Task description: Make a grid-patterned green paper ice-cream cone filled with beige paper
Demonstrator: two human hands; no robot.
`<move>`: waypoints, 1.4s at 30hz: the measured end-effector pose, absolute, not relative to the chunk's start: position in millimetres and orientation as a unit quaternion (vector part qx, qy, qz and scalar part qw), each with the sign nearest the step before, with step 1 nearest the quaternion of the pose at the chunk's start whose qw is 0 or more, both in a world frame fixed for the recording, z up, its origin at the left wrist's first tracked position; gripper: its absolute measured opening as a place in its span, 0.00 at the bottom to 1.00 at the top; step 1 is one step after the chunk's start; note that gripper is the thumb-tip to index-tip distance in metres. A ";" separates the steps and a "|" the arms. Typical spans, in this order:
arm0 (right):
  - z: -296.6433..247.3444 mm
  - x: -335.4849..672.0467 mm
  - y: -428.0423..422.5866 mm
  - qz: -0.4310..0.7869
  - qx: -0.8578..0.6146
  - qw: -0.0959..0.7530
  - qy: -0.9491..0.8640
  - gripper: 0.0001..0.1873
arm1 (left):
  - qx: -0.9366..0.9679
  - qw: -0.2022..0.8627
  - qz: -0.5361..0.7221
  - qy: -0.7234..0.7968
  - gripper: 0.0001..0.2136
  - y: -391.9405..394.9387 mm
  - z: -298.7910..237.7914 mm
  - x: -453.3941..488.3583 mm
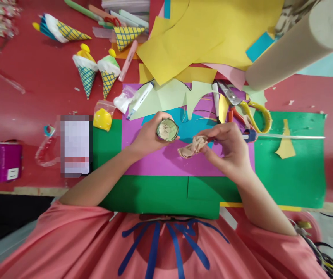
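My left hand (pixel 151 135) is wrapped round a small green paper cone (pixel 172 133), its open mouth facing up toward me. Crumpled beige paper shows inside that mouth. To the right, my right hand (pixel 227 149) pinches a crumpled piece of beige paper (pixel 194 147) between thumb and fingers, a little apart from the cone. Both hands are above a purple sheet (pixel 160 166) with a blue paper piece (pixel 189 126) on it. Just beyond lie light green paper cut-outs (pixel 169 95) and a white marker (pixel 141 100).
Finished paper ice-cream cones (pixel 86 73) stand out at the upper left, near a bag of yellow clay (pixel 103 118). Yellow-handled scissors (pixel 256 112) and a glue gun (pixel 249 135) lie right. A large paper roll (pixel 288 46) is at the upper right. A phone (pixel 76 145) lies left.
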State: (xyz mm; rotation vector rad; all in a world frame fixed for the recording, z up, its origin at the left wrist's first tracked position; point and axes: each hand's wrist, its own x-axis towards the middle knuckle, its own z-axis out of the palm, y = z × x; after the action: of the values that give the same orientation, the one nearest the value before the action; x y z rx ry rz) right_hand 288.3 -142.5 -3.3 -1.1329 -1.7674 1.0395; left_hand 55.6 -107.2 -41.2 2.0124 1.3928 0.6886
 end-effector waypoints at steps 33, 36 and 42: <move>6.7 345.3 -161.7 0.621 -0.584 0.382 -0.356 0.18 | 0.662 0.483 0.317 0.477 0.19 -106.1 -40.9 59.8; 5.1 328.5 -159.2 0.721 -0.503 0.368 -0.302 0.10 | 0.684 0.456 0.309 0.478 0.19 -105.9 -41.2 60.3; 9.4 303.0 -150.8 0.725 -0.499 0.364 -0.303 0.10 | 0.711 0.419 0.266 0.498 0.22 -109.1 -40.9 60.6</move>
State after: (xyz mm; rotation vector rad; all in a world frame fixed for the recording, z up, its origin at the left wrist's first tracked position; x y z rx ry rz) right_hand 303.0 -150.8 9.4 -1.2845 -0.7789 1.8664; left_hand 60.6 -109.1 -40.9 1.7822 1.2495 0.6671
